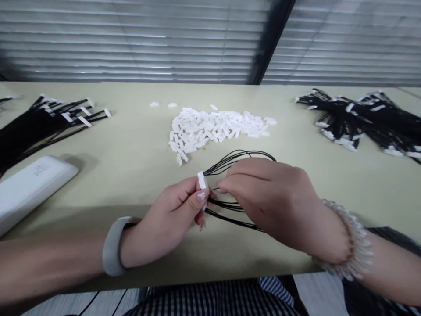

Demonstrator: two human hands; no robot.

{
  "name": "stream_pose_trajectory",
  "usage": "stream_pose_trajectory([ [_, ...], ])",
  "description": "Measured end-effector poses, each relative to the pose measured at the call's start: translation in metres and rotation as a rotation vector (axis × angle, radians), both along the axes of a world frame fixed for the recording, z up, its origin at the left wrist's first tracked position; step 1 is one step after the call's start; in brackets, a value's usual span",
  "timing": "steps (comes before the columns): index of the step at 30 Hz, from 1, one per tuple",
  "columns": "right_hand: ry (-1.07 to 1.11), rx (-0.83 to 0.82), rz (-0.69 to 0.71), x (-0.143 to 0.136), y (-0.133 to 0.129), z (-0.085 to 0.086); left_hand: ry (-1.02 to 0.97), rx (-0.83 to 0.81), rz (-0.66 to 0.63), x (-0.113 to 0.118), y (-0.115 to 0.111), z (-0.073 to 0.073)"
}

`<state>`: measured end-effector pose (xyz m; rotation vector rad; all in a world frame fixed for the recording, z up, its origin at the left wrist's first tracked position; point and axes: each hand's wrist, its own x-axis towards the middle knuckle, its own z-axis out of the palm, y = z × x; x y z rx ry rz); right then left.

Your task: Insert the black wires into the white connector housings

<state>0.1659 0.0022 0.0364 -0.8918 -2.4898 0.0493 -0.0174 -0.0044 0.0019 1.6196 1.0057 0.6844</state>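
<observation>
My left hand [179, 210] pinches a white plastic connector housing [202, 181] between thumb and fingers above the table. Several thin black wires [226, 162] run out of the housing's right side in an upper and a lower bunch, passing beside and behind my right hand [272, 197]. With thumb and forefinger closed, the right hand grips a single black wire [215, 189] close to its end, which points at the housing. Whether that tip is inside the housing or only at its face, I cannot tell. My left fingers hide part of the housing.
A heap of loose white housings [210, 127] lies at the table's middle. Bundles of black wires with white connectors lie at left [42, 118] and right [365, 114]. A long white case [36, 188] rests at the left. Window blinds [131, 44] stand behind the table.
</observation>
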Motion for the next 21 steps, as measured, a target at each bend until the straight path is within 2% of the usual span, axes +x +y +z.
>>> stream_pose_trajectory([
  [14, -0.005, -0.061, 0.039, -0.0049, -0.001, -0.0021, 0.103, 0.033, -0.013, 0.0013, -0.001, 0.0021],
  [21, 0.002, -0.112, 0.084, -0.0047, 0.0011, 0.0022, 0.086, -0.007, -0.084, 0.0009, -0.0001, 0.0002],
])
